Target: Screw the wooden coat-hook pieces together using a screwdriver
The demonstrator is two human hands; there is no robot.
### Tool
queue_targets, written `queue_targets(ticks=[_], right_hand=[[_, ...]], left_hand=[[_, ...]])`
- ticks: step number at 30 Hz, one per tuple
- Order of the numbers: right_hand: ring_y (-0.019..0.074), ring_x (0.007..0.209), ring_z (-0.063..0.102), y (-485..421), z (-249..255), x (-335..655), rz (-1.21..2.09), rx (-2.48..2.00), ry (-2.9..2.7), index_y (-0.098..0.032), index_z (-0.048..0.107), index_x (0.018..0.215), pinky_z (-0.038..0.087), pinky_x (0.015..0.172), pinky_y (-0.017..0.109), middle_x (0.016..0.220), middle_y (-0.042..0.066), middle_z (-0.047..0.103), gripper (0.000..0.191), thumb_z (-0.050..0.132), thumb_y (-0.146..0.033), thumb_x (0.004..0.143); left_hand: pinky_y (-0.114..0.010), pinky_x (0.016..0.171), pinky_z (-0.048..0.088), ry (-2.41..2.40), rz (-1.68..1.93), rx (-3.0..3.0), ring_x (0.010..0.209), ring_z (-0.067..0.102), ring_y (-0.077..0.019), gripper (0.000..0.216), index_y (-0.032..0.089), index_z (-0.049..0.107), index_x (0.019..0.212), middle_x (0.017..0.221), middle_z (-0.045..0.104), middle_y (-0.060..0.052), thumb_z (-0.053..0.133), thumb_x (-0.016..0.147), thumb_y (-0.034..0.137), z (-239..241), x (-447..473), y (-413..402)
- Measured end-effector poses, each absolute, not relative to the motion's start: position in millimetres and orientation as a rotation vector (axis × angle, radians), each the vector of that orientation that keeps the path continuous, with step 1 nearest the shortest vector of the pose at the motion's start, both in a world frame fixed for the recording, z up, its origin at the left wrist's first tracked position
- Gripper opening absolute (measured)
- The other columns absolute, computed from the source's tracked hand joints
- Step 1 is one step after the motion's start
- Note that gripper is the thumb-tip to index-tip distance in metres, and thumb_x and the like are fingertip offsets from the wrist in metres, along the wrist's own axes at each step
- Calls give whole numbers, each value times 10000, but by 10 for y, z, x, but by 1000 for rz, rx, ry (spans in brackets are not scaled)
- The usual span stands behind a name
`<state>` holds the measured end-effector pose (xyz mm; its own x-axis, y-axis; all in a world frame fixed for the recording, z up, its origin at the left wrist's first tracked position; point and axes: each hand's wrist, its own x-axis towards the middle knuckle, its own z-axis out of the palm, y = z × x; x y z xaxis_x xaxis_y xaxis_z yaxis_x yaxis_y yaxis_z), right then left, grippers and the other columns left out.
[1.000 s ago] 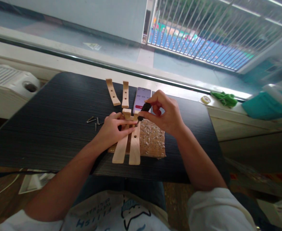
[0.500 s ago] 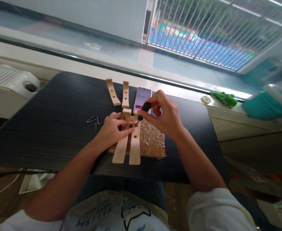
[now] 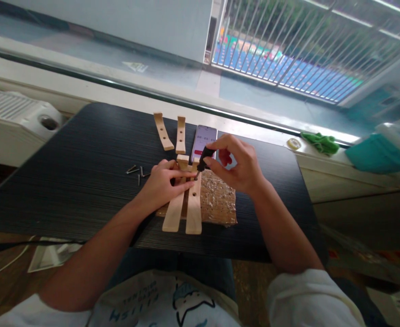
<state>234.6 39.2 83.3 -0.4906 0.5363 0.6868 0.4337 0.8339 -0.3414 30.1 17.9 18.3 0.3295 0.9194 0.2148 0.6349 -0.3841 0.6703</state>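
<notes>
Two curved wooden slats (image 3: 193,206) lie side by side over a brown bubble-wrap pack (image 3: 217,202) on the black table (image 3: 84,181). My left hand (image 3: 162,184) presses flat on the slats near their far ends, fingers stretched toward a small wooden block (image 3: 182,160). My right hand (image 3: 239,165) pinches a short black-handled screwdriver (image 3: 202,158), its tip down at the far end of the right slat. Two more wooden slats (image 3: 171,132) lie farther back. A phone (image 3: 205,138) with a lit screen rests just behind the hands.
Several loose screws (image 3: 137,171) lie on the table left of my left hand. A tape roll (image 3: 293,144) and green cloth (image 3: 319,141) sit on the window sill at right. A white radiator (image 3: 12,122) stands at left. Railings show outside the window.
The screwdriver handle has tipped more upright in my right hand, fingers shifted around it. The left hand stays on the slats. The view has shifted slightly.
</notes>
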Motion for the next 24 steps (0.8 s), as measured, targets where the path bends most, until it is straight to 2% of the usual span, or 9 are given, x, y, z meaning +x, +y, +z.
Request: queue_targets(ticks=[5,8,15,19,24], right_hand=[[49,597,502,399,906,2413,296,-653,-2209,-216,536,992,467,558,239,1050,32,653,167,548,-138,844],[42,596,526,387,913,2424,430,-635,-2218,-229,515,1012,456,539,228,1127,26,669,208,539,-114,841],[26,534,485,361,908,2447,634,-732,-2200,-217,514,1062,419,501,212,973,-4,683,240,543,-108,850],[8,505,444,359,960,2441,584,-726,-2213,-204,570,1092,417,512,202,1012,-4,690,274,560,-90,843],[24,531,463,358,1014,2429,465,-782,-2220,-203,661,1041,433,552,202,825,-40,679,203,622,-160,846]], left_hand=[[-441,925,453,1370,790,2131,923,534,-233,243,295,759,1025,967,673,-47,744,783,278,190,302,172],[-446,925,455,1371,787,2129,931,536,-235,243,291,757,1028,995,677,-51,741,786,277,200,303,170],[-437,923,461,1366,793,2120,918,543,-227,248,292,759,1023,990,678,-48,752,776,273,204,308,165],[-441,938,456,1381,780,2116,929,541,-230,244,295,759,1024,975,677,-44,748,780,283,204,305,165],[-444,949,445,1365,780,2101,944,537,-236,244,286,759,1027,1006,678,-50,742,783,288,206,304,170]])
